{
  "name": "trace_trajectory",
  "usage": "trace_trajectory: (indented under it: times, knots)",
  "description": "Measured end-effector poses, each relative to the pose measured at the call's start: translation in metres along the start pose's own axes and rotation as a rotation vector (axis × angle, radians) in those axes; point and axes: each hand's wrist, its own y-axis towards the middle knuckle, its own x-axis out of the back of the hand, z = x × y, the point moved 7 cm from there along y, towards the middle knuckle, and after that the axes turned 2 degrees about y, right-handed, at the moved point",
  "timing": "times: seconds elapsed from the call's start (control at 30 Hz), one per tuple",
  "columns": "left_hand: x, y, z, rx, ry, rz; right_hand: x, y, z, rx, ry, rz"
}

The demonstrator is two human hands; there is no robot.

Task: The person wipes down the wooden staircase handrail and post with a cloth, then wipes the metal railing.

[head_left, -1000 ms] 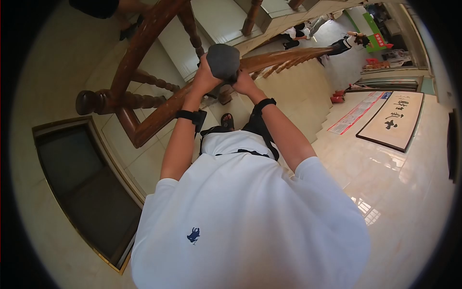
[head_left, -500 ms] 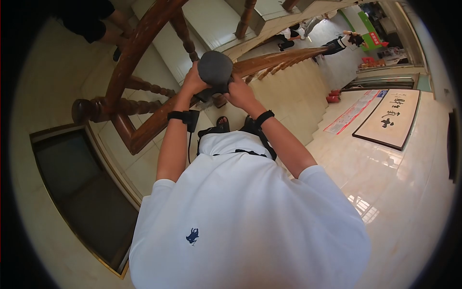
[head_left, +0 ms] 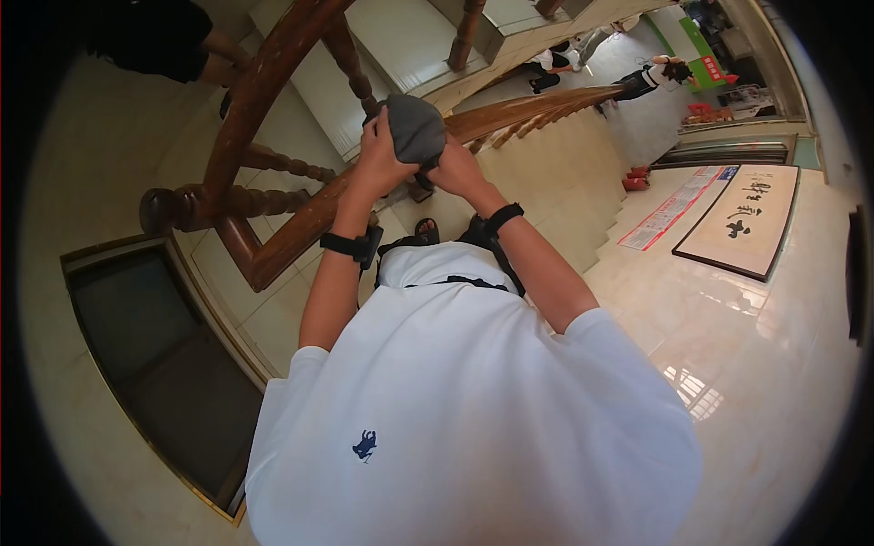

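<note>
Left hand (head_left: 375,160), clamped on grey cap (head_left: 419,127), reaching higher; right hand (head_left: 458,171) pinching lower edge; even grip likely keeping shape.

left hand (head_left: 377,166) and right hand (head_left: 458,169) gripping grey item (head_left: 420,127) beyond white shirt (head_left: 469,391) | black band (head_left: 341,244) on each wrist | wooden rail (head_left: 296,235) near left hand | framed calligraphy (head_left: 742,223) at right | person in black (head_left: 150,36), upper left
</note>
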Motion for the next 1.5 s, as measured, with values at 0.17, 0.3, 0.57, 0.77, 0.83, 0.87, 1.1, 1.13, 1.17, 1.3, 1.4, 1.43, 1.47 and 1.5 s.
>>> trace_trajectory:
  times: [0.17, 0.3, 0.57, 0.77, 0.83, 0.87, 1.1, 1.13, 1.17, 1.3, 1.4, 1.43, 1.47, 1.5]
  knots:
    - [-0.016, 0.051, 0.011, -0.085, -0.113, 0.289, 0.01, 0.005, 0.01, -0.096, -0.151, 0.061]
    - [-0.014, 0.061, 0.013, 0.07, -0.417, 0.496, 0.011, 0.0, 0.017, 0.003, -0.319, 0.081]
    - [-0.018, 0.041, 0.03, 0.241, -0.307, 0.409, -0.01, -0.026, 0.024, -0.052, -0.159, 0.026]
    - [-0.033, 0.048, 0.055, 0.152, -0.108, 0.419, -0.007, -0.019, 0.03, -0.044, -0.222, 0.105]
    - [-0.02, 0.04, 0.039, 0.176, -0.028, 0.457, -0.009, -0.024, 0.028, -0.035, -0.202, 0.089]
    - [-0.015, 0.035, 0.031, 0.188, 0.014, 0.476, -0.011, -0.024, 0.026, -0.031, -0.191, 0.079]
    - [0.005, 0.008, 0.0, 0.01, 0.201, 0.136, 0.025, -0.017, 0.044, 0.004, 0.085, -0.219]
    - [0.007, 0.006, -0.011, -0.075, 0.241, 0.051, 0.022, -0.011, 0.048, 0.034, 0.078, -0.232]
    - [0.011, 0.003, -0.02, -0.159, 0.28, -0.034, 0.021, -0.006, 0.05, 0.063, 0.071, -0.244]
    - [-0.021, 0.029, 0.02, -0.052, 0.031, 0.166, 0.004, 0.037, 0.026, -0.027, 0.068, 0.007]
    - [-0.01, 0.04, 0.017, 0.017, -0.177, 0.362, 0.006, 0.056, 0.011, 0.017, 0.185, 0.135]
    - [-0.013, 0.04, 0.027, 0.033, -0.19, 0.369, 0.005, 0.056, 0.005, 0.036, 0.232, 0.136]
    - [-0.018, 0.04, 0.036, 0.046, -0.201, 0.373, 0.004, 0.057, -0.001, 0.06, 0.277, 0.135]
    - [-0.017, 0.039, 0.038, 0.067, -0.169, 0.355, 0.01, 0.055, 0.001, 0.041, 0.235, 0.11]
